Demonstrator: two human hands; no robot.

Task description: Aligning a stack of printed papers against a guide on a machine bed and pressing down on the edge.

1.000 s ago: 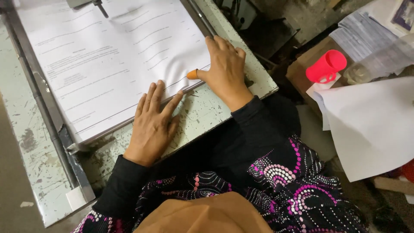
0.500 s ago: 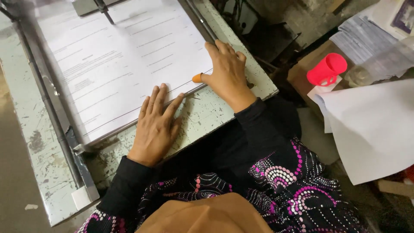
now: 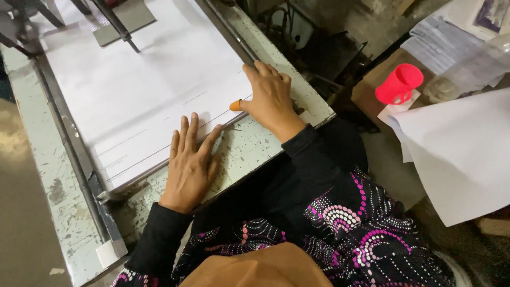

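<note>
Two hands rest on a stack of white paper sheets [image 3: 154, 90] lying flat on the pale, chipped worktop [image 3: 255, 146]. The stack's long axis runs from the near-left corner up toward the far right, parallel to the metal guide rail [image 3: 71, 159] along its left side. The left hand [image 3: 190, 162] lies palm down, fingers spread, across the near edge of the stack. The right hand [image 3: 271, 98] presses flat on the near right corner, with an orange fingertip cap [image 3: 236, 105] on its thumb touching the paper. Neither hand is closed on anything, and they are set apart along the near edge. A metal clamp plate [image 3: 125, 21] sits at the far end of the stack. Off the worktop to the right stand a pink cup [image 3: 399, 85] and loose white sheets [image 3: 462, 154], well apart from the hands.
</note>
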